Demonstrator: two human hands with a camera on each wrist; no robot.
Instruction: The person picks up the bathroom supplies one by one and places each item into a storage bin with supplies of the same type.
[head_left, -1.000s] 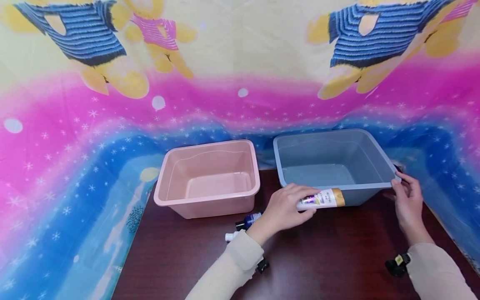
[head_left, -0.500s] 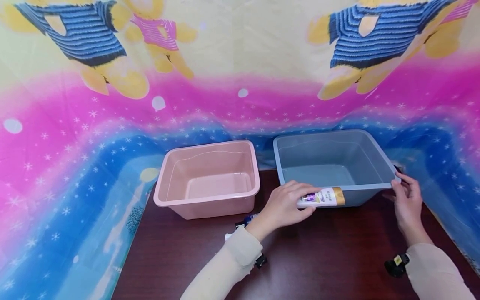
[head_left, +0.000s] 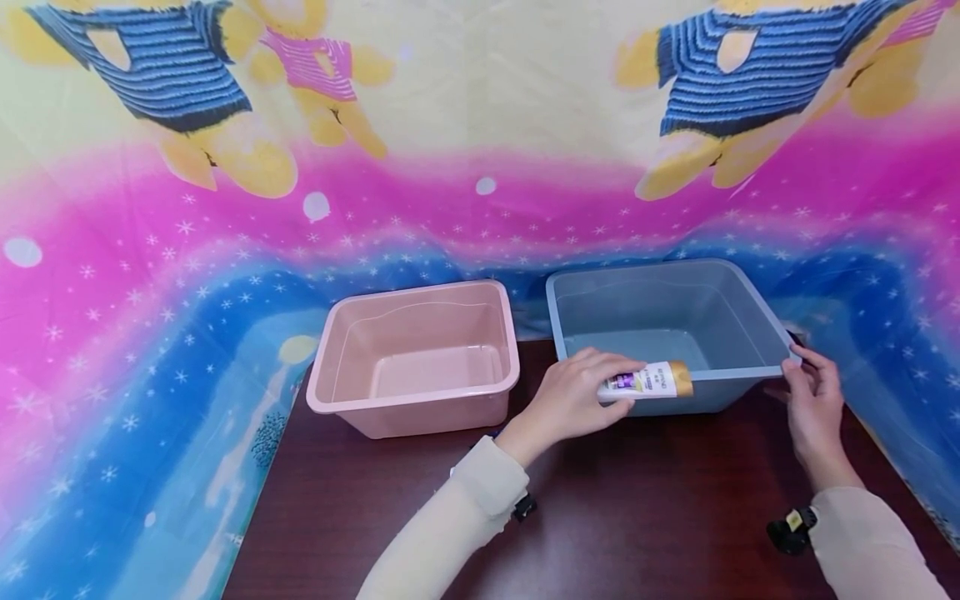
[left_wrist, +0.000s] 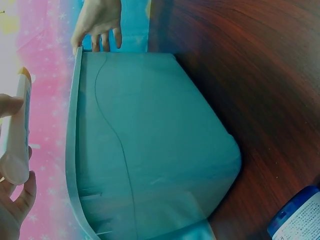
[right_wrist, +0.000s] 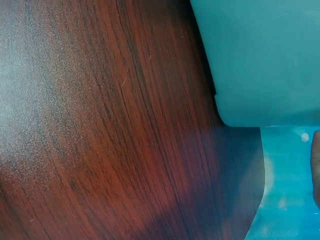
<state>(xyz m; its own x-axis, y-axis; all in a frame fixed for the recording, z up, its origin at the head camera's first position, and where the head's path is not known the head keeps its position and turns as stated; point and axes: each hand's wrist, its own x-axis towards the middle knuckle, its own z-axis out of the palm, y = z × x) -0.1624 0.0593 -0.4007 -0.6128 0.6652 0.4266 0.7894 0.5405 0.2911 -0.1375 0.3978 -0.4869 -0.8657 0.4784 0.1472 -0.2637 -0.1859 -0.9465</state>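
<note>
The left hand [head_left: 573, 396] has a white tube [head_left: 649, 381] in a closed grip, above rim level at the grey-blue basin's [head_left: 723, 393] near side, hiding part of that rim. The right hand [head_left: 816, 408] grips the basin's near right corner, thumb and fingers apart around the rim. A pink basin [head_left: 435, 418] stands left on the table [head_left: 637, 517]; a blue bottle [left_wrist: 300, 217] sits nearer, mostly behind the left sleeve [head_left: 457, 508].
</note>
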